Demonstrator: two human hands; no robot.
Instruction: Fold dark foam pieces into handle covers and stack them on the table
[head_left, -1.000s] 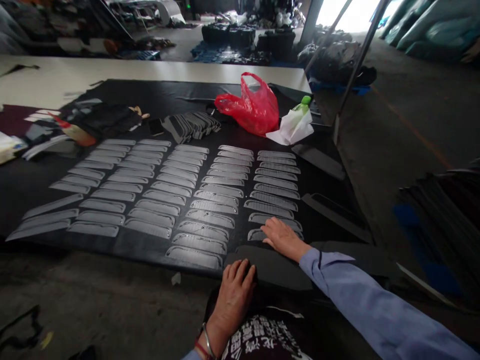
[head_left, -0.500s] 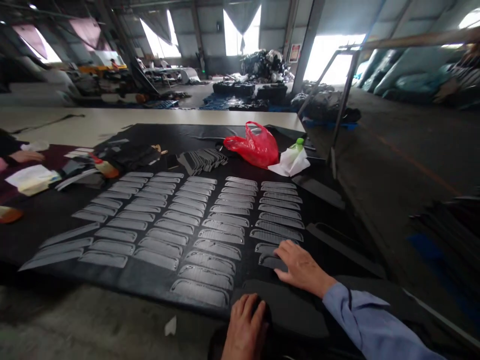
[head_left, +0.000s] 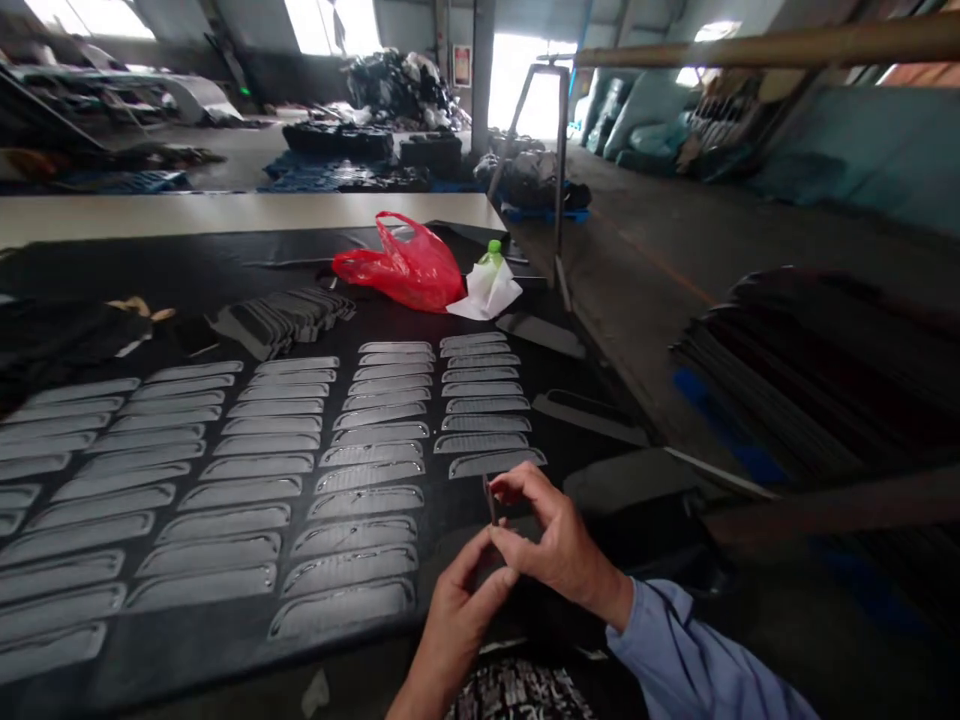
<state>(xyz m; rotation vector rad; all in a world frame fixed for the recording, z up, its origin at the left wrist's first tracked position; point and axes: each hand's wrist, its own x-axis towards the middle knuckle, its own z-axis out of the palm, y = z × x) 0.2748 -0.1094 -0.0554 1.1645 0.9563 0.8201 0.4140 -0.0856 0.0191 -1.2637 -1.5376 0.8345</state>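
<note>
My right hand (head_left: 555, 540) pinches a thin dark piece (head_left: 491, 500), seen nearly edge-on, between thumb and fingers. At its lower end, the thumb and fingertips of my left hand (head_left: 465, 605) close in and meet the right fingertips. Just beyond the hands lies the nearest grey curved strip (head_left: 497, 462) of the right-hand column. Several more columns of such strips, with shiny lines along their edges, cover the black tabletop (head_left: 187, 645) to the left.
A red plastic bag (head_left: 412, 265) and a green-capped bottle (head_left: 493, 255) with white paper (head_left: 487, 292) stand toward the back. Left of them sits a stack of grey pieces (head_left: 281, 318). Past the table's right edge are a metal frame (head_left: 561, 160) and a dark pile (head_left: 840, 360).
The view has turned right. My right hand has lifted a piece from the near end of the right column. My left hand has come up from the table edge to meet it.
</note>
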